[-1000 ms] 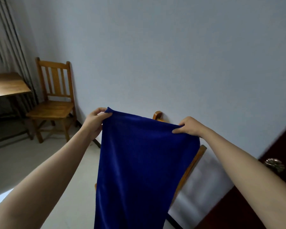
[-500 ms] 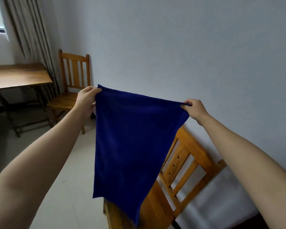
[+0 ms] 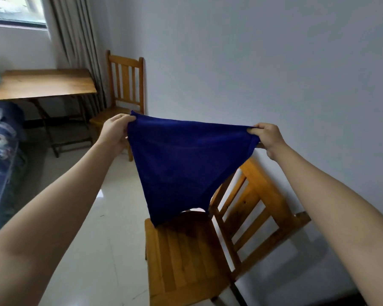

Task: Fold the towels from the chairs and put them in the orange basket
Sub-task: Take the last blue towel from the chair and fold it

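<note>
A dark blue towel (image 3: pixel 184 164) hangs stretched in the air between both hands. My left hand (image 3: pixel 115 133) pinches its upper left corner. My right hand (image 3: pixel 266 136) pinches its upper right corner. The towel's lower edge hangs just above the seat of a wooden chair (image 3: pixel 186 257) below it, near the chair's slatted back. A second wooden chair (image 3: pixel 125 85) stands against the wall further back, its seat partly hidden by my left hand. No orange basket is in view.
A wooden table (image 3: pixel 44 83) stands at the left under a window with a grey curtain (image 3: pixel 75 40). A bed with blue bedding (image 3: pixel 0 151) runs along the left edge. Glossy pale floor tiles (image 3: pixel 102 217) lie between bed and chairs.
The view has tilted down and left, showing the near chair's seat. Both hands have spread the towel wider, and its lower edge has risen and bunched above the seat.
</note>
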The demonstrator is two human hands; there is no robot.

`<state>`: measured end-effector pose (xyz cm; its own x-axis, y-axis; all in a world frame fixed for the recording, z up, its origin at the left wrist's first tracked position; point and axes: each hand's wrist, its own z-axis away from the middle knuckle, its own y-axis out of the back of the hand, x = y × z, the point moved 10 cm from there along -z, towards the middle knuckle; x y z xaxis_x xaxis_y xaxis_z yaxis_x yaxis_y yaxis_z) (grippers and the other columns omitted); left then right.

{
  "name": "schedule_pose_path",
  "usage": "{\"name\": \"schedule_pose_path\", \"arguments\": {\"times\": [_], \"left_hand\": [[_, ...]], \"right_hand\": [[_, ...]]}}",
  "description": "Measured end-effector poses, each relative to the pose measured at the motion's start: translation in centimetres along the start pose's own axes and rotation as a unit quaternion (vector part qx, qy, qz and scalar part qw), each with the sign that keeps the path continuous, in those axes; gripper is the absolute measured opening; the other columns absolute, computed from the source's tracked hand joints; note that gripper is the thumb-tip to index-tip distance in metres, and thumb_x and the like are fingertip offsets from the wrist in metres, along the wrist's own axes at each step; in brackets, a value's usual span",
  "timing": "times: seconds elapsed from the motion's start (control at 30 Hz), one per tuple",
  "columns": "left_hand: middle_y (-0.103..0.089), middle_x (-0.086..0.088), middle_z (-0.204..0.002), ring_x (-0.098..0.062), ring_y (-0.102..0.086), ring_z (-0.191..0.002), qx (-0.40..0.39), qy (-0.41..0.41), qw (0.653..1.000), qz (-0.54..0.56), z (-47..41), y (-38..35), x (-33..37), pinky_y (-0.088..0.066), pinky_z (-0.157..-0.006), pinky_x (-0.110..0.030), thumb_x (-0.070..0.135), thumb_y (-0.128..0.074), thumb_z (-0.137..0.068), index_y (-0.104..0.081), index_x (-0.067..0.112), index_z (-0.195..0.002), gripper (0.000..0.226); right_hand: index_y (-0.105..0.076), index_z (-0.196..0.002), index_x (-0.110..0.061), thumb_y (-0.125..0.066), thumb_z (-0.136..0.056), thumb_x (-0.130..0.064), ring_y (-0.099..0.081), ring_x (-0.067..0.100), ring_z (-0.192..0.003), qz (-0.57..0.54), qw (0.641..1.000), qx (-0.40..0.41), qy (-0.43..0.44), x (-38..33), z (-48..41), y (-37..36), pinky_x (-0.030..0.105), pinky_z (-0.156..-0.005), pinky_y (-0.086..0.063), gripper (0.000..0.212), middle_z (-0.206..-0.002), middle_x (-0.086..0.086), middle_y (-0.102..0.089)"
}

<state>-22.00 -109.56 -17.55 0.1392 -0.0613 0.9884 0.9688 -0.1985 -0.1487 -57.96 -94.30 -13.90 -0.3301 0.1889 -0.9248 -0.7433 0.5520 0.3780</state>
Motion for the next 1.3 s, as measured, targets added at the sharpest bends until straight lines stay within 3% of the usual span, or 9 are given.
{"name": "schedule_pose_path", "arguments": {"times": [0.1,0.17,0.3,0.4,0.57,0.7,0.87,1.0,1.3], "left_hand": [[-0.051,-0.003,-0.070,-0.013,-0.046,-0.062,0.022,0.026,0.999,-0.026,2.1,0.6,-3.1,-0.039,-0.054,-0.021,0.010,-0.052,-0.090,-0.058,0.015,-0.075,0.017],[-0.050,-0.004,-0.068,-0.013,-0.044,-0.060,0.038,0.050,0.997,-0.038,3.5,1.1,-5.4,-0.037,-0.051,-0.022,0.008,-0.053,-0.089,-0.057,0.014,-0.073,0.018],[-0.050,-0.008,-0.069,-0.018,-0.045,-0.062,0.063,0.107,0.990,-0.059,6.9,1.8,-11.4,-0.035,-0.053,-0.027,0.007,-0.054,-0.088,-0.057,0.012,-0.070,0.018],[-0.055,-0.013,-0.083,-0.024,-0.050,-0.077,0.079,0.153,0.982,-0.083,9.6,2.6,-16.6,-0.040,-0.057,-0.028,0.008,-0.055,-0.086,-0.058,0.014,-0.074,0.013],[-0.058,-0.015,-0.102,-0.029,-0.054,-0.095,0.073,0.230,0.964,-0.114,14.1,2.9,-25.0,-0.047,-0.072,-0.035,0.012,-0.053,-0.090,-0.057,0.016,-0.082,0.009],[-0.060,-0.014,-0.100,-0.030,-0.055,-0.095,0.079,0.277,0.950,-0.118,17.0,3.5,-30.5,-0.049,-0.071,-0.035,0.015,-0.055,-0.092,-0.060,0.009,-0.093,0.007],[-0.058,-0.013,-0.088,-0.026,-0.054,-0.078,0.090,0.338,0.930,-0.116,18.4,3.7,-35.5,-0.046,-0.059,-0.031,0.015,-0.056,-0.091,-0.057,0.010,-0.079,0.013],[-0.055,-0.013,-0.080,-0.022,-0.050,-0.066,0.095,0.373,0.916,-0.117,17.5,3.8,-38.0,-0.041,-0.055,-0.029,0.014,-0.053,-0.092,-0.053,0.010,-0.076,0.016],[-0.055,-0.016,-0.067,-0.022,-0.044,-0.054,0.047,0.377,0.913,-0.147,9.6,3.9,-40.8,-0.036,-0.050,-0.028,-0.003,-0.044,-0.090,-0.052,0.006,-0.083,0.014]], "right_hand": [[-0.055,-0.067,-0.010,-0.055,-0.086,-0.004,-0.049,0.021,-0.069,0.017,0.999,-0.022,-0.044,3.2,1.0,-0.4,0.029,-0.059,-0.042,0.020,-0.073,0.009,-0.055],[-0.055,-0.066,-0.011,-0.057,-0.083,-0.005,-0.050,0.023,-0.072,0.017,0.997,-0.024,-0.070,5.3,1.8,-0.8,0.030,-0.060,-0.041,0.018,-0.077,0.011,-0.056],[-0.053,-0.070,-0.009,-0.056,-0.084,-0.009,-0.047,0.021,-0.067,0.077,0.989,-0.048,-0.116,10.3,3.7,-2.1,0.028,-0.056,-0.036,0.014,-0.067,0.007,-0.051],[-0.052,-0.083,-0.007,-0.053,-0.085,-0.012,-0.047,0.018,-0.064,0.135,0.975,-0.083,-0.157,15.4,5.8,-3.3,0.027,-0.056,-0.036,0.006,-0.071,0.009,-0.050],[-0.050,-0.071,-0.008,-0.050,-0.088,-0.012,-0.048,0.018,-0.067,0.167,0.956,-0.108,-0.217,23.6,9.6,-4.8,0.027,-0.055,-0.035,0.017,-0.071,0.009,-0.050],[-0.054,-0.076,-0.008,-0.052,-0.088,-0.012,-0.051,0.019,-0.070,0.176,0.941,-0.117,-0.265,29.5,12.7,-5.2,0.027,-0.058,-0.037,0.013,-0.077,0.010,-0.054],[-0.057,-0.076,-0.010,-0.053,-0.091,-0.010,-0.052,0.024,-0.087,0.160,0.935,-0.117,-0.295,33.2,14.3,-5.8,0.029,-0.074,-0.040,0.015,-0.084,0.007,-0.055],[-0.064,-0.104,-0.004,-0.053,-0.092,-0.010,-0.055,0.026,-0.099,0.174,0.924,-0.140,-0.310,34.9,14.0,-7.4,0.036,-0.086,-0.045,0.018,-0.095,0.006,-0.058],[-0.063,-0.108,-0.003,-0.052,-0.092,-0.007,-0.051,0.020,-0.094,0.158,0.917,-0.092,-0.354,37.7,8.9,-11.7,0.030,-0.079,-0.042,0.020,-0.110,0.013,-0.061]]}}
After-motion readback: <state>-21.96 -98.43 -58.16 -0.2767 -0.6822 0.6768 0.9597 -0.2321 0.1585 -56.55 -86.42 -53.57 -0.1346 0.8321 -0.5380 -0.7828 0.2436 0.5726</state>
